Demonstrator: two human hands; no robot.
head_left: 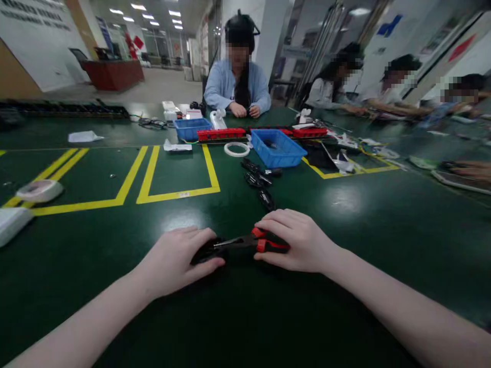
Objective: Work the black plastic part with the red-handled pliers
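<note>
The pliers [243, 240], dark-nosed with 2 red-and-black handles [262, 246], are well in from the far edge of the green table [245, 317]. The right hand [301, 240] grips them; the left hand [178, 263] curls around a black piece [201, 252] at their tips.

Black part [203, 253], lower centre: mostly covered by left hand [179, 259]. White object [13, 225], left edge: cut off.

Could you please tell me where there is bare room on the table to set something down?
Bare green tabletop lies inside the yellow tape outline in front of the left blue bin, nearer than the white packet. Another patch lies right of the black bundles. It is crowded around the right blue bin and red strips.
</note>
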